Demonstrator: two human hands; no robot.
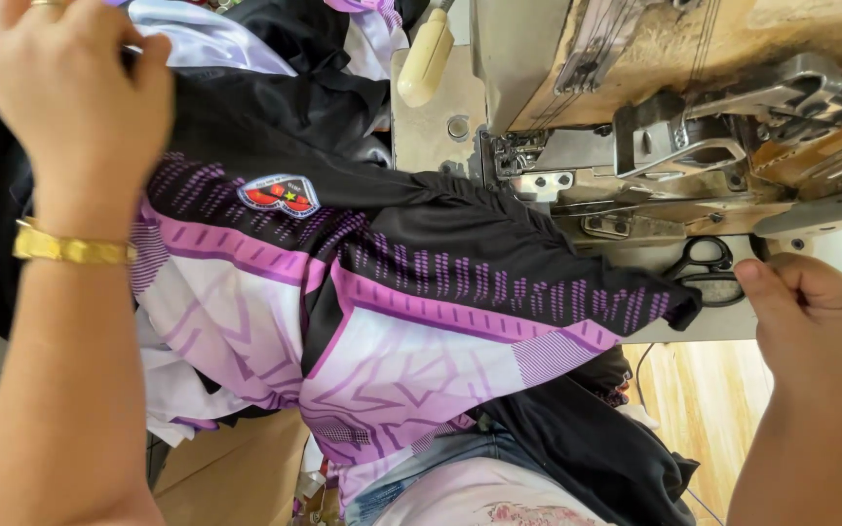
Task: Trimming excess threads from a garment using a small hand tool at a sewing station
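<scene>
1. Both of my hands are at work on one garment: a black, purple and white sports jersey [392, 312] spread in front of the sewing machine [674, 127], its far edge running up to the machine's presser area.
2. My left hand [60, 93] is well away from the machine, fingers curled closed over a bunch of the jersey's black fabric; a gold bracelet [70, 248] sits on that wrist.
3. My right hand [811, 307] is just below the machine, thumb and fingers pressed together near the jersey's sleeve tip. I think it pinches a thread or a fabric edge, but what lies between the fingertips is too small to tell.
4. Judging by this, the step in hand looks like stretching and lining up the jersey at the machine. The next move would call for keeping the cloth taut between my hands and flat at the presser foot.
5. Black-handled scissors [704, 271] lie on the machine bed just beside my right hand, close enough to snag the sleeve.
6. A round badge [280, 195] is sewn on the jersey, between my left hand and the machine.
7. More cloth [246, 39] is piled beyond the jersey, left of the machine, and could drag.
</scene>
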